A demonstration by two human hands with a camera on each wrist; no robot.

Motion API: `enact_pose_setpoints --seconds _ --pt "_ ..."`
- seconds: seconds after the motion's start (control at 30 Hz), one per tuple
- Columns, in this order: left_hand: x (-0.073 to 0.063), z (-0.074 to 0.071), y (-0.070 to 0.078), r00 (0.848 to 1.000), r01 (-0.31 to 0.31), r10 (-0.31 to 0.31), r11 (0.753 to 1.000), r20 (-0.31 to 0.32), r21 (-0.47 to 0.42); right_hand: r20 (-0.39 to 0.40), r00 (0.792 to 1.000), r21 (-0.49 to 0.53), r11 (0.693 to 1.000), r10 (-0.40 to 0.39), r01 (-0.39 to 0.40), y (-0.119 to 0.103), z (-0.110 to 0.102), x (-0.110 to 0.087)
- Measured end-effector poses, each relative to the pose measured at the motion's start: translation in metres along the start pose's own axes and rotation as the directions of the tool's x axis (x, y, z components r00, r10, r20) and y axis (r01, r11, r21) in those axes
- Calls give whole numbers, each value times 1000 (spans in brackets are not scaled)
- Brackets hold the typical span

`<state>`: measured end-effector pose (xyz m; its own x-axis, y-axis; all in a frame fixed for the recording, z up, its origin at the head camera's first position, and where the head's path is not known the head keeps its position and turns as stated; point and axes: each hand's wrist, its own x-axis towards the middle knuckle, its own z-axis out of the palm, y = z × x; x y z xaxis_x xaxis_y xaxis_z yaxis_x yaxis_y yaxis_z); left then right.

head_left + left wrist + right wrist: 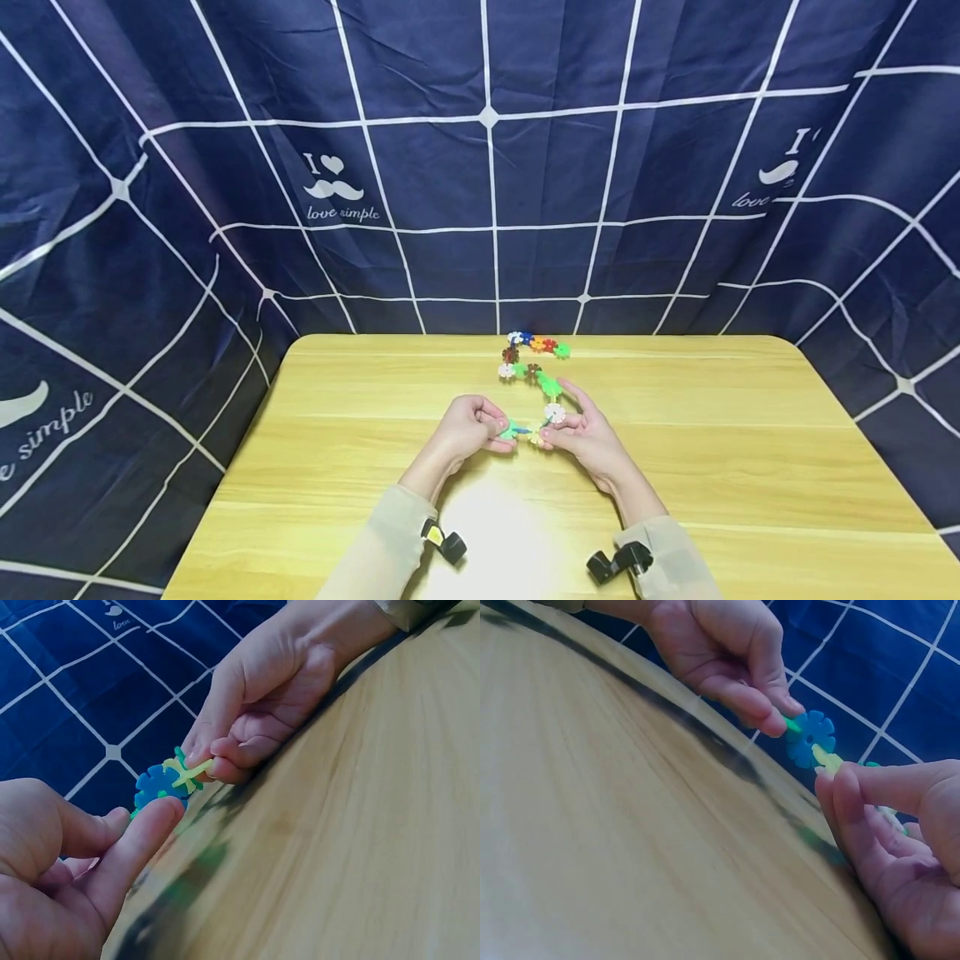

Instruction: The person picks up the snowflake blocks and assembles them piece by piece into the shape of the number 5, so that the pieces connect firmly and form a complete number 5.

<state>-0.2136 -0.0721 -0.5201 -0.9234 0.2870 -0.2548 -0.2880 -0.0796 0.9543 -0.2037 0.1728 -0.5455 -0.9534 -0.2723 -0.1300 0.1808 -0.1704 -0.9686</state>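
A chain of colourful notched plastic discs (snowflake building pieces) winds over the table, its near end between the two hands. My left hand [468,427] pinches a green disc [510,430] at that end between thumb and fingers. Joined to it is a blue disc [811,735], seen face-on in the right wrist view. The blue piece slots into a yellow disc [187,774], which my right hand [588,437] pinches. Just past the yellow one, a white disc [555,413] lies against the right hand's fingers. Part of the green disc is hidden by the left fingers.
Farther back, the chain runs on through a bright green disc [550,384], a white disc [506,371] and a dark brown disc [510,355] to a green end disc [562,351]. The wooden table [360,392] meets a dark blue gridded curtain [435,267] behind.
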Motion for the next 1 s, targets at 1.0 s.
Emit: enact_pose_setpoints --seconds 1.0 --pt "-3 -23 10 996 -84 70 895 49 438 183 979 -146 988 86 -59 -9 -10 -12"
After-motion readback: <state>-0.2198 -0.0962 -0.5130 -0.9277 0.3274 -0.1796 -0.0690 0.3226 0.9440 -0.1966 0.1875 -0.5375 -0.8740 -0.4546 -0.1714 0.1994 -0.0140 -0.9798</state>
